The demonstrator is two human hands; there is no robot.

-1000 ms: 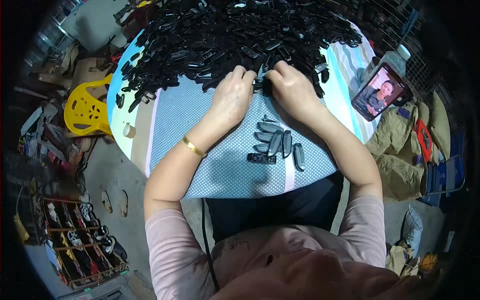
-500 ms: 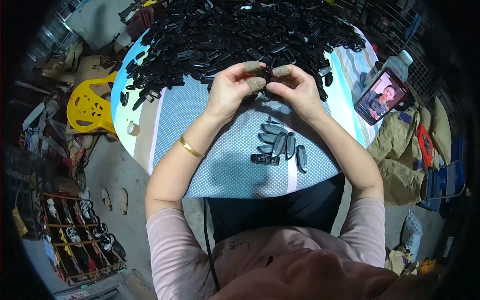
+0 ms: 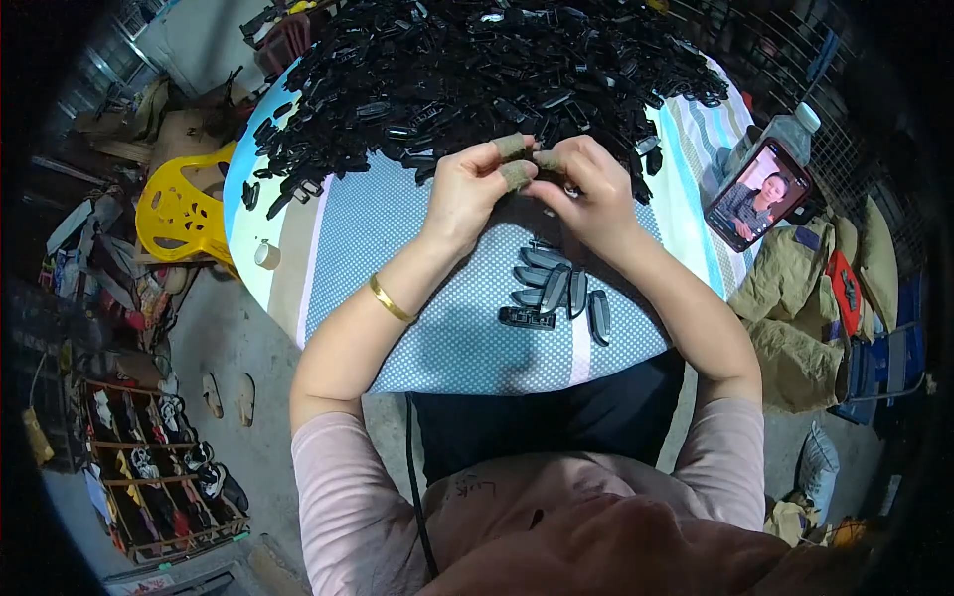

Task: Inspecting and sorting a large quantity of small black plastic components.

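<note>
My left hand [image 3: 465,199] and my right hand [image 3: 598,199] meet above the table, just in front of a heap of small black plastic parts [image 3: 437,89]. Greenish-grey wraps cover some fingertips. Thumb and fingers of each hand are pinched together, and whatever they hold is too small and hidden to name. Closer to me, below the hands, lies a small group of black elongated plastic pieces [image 3: 555,288], some with smooth grey faces. One ladder-like black piece [image 3: 527,318] lies at the group's near left. A gold bracelet [image 3: 391,300] circles my left wrist.
A patterned cloth [image 3: 397,348] covers the round table. At its right edge a phone [image 3: 760,194] leans against a clear bottle [image 3: 795,129]. A small white cup-like item [image 3: 266,255] sits at the left edge, near a yellow plastic chair [image 3: 184,204]. Brown sacks [image 3: 790,363] stand on the right.
My right fingers have curled and turned further inward, and my left hand has shifted slightly toward the right. The group of pieces on the cloth looks unchanged.
</note>
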